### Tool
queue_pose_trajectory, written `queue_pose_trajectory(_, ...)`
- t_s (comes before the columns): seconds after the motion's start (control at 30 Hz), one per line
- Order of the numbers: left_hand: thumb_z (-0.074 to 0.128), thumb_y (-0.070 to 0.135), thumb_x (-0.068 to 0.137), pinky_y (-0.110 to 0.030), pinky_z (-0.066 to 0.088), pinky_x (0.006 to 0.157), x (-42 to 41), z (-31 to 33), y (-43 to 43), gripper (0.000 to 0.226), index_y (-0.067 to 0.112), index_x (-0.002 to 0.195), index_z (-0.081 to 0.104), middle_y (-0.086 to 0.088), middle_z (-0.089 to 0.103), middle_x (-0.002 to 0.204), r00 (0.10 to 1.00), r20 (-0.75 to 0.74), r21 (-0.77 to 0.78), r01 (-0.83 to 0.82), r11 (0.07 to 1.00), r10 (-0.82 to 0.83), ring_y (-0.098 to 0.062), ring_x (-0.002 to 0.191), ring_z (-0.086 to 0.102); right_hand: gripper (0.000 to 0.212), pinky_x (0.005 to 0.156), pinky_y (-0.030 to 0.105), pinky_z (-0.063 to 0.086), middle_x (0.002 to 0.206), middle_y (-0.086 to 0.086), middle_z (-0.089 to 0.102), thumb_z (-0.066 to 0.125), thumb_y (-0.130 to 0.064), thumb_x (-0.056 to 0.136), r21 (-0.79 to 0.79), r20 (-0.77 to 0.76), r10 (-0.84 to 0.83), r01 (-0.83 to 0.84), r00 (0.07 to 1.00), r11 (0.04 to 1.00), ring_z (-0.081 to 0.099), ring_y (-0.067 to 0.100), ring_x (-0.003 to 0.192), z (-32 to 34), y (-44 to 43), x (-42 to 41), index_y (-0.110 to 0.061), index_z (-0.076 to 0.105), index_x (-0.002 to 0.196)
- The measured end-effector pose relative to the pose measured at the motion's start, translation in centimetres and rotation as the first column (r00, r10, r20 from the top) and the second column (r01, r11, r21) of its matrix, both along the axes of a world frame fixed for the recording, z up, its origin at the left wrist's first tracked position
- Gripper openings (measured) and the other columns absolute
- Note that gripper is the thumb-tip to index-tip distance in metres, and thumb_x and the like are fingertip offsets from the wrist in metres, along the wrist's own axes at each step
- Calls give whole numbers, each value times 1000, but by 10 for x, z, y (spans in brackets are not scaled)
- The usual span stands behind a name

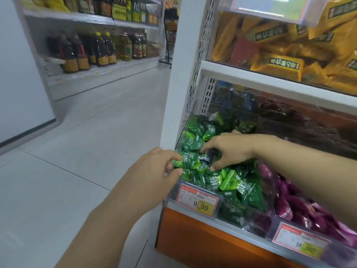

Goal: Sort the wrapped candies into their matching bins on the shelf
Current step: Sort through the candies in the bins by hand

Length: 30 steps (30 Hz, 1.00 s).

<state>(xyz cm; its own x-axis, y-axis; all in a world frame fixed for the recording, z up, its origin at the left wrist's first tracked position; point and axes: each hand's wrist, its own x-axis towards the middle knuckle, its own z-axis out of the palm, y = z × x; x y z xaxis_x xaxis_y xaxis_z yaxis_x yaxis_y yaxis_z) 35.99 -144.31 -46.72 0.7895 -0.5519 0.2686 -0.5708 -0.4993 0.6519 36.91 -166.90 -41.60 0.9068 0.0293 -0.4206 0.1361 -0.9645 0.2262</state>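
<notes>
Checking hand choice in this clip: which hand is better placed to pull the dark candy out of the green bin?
Right hand: its fingers already surround the dark candy. The left hand is pinching a green candy at the bin's edge.

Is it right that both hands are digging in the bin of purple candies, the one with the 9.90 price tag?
Not quite. In the head view, the left hand and right hand are in the bin of green candies, and that is the bin with the 9.90 price tag. The purple candies lie in the next bin to the right, untouched.
</notes>
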Motion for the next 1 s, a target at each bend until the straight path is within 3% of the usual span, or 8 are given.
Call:
queue_pose_trajectory(0.17, 54, 35, 92, -22, 44, 78, -1, 1, -2, 25, 35, 118, 57, 13, 50, 90, 1000, -17, 2, -13, 1000, 13, -2, 88, 52, 82, 110, 47, 26, 148, -6, 37, 64, -60, 77, 0, -71, -12, 12, 997, 1000, 36, 23, 134, 3, 1, 7, -40, 22, 146)
queue_pose_trajectory(0.3, 55, 34, 92, -23, 44, 79, -3, 1, -2, 25, 34, 117, 58, 13, 50, 90, 1000, -27, -1, -15, 1000, 15, -3, 88, 52, 82, 109, 46, 25, 141, -9, 46, 64, -59, 77, 32, -60, -22, 24, 998, 999, 38, 21, 132, 2, 0, 5, -40, 22, 146)
queue_pose_trajectory(0.47, 53, 35, 93, -23, 44, 78, -2, 0, -3, 26, 35, 119, 57, 13, 49, 90, 1000, -18, 14, -18, 1000, 18, -3, 88, 51, 86, 110, 43, 22, 149, -1, 34, 61, -54, 83, 32, -117, -87, 91, 989, 995, 22, 26, 139, -2, 5, 0, -36, 9, 150)
queue_pose_trajectory(0.57, 53, 35, 93, -21, 42, 76, -2, 1, -3, 27, 36, 119, 56, 13, 48, 90, 1000, -15, 17, -22, 1000, 22, -3, 87, 51, 89, 101, 29, 32, 144, 0, 41, 70, -42, 81, 143, -122, -96, 114, 988, 983, 37, 22, 129, -2, 7, 4, -28, 16, 150)
queue_pose_trajectory(0.67, 53, 37, 93, -20, 43, 77, -3, 1, -3, 28, 36, 121, 55, 14, 47, 90, 1000, -7, 27, -18, 999, 18, -2, 87, 51, 84, 92, 27, 42, 121, -1, 55, 73, -33, 80, 237, -138, -109, 139, 984, 962, 53, 18, 108, -3, 7, 5, -27, 24, 148)
queue_pose_trajectory(0.8, 53, 37, 93, -22, 45, 79, -3, 1, -3, 28, 36, 121, 55, 15, 47, 91, 1000, -11, 27, -15, 1000, 15, -2, 87, 51, 72, 92, 28, 42, 131, 0, 50, 71, -34, 81, 221, -128, -100, 127, 987, 967, 51, 18, 112, -6, 4, 2, -26, 35, 143)
queue_pose_trajectory(1.0, 53, 37, 93, -20, 44, 77, -4, 2, -2, 27, 36, 120, 56, 14, 48, 91, 1000, -20, 26, -11, 1000, 12, -3, 88, 51, 60, 76, 27, 40, 101, -6, 50, 71, -36, 81, 153, -151, -89, 112, 985, 982, 52, 17, 92, -4, 10, 5, -21, 45, 133)
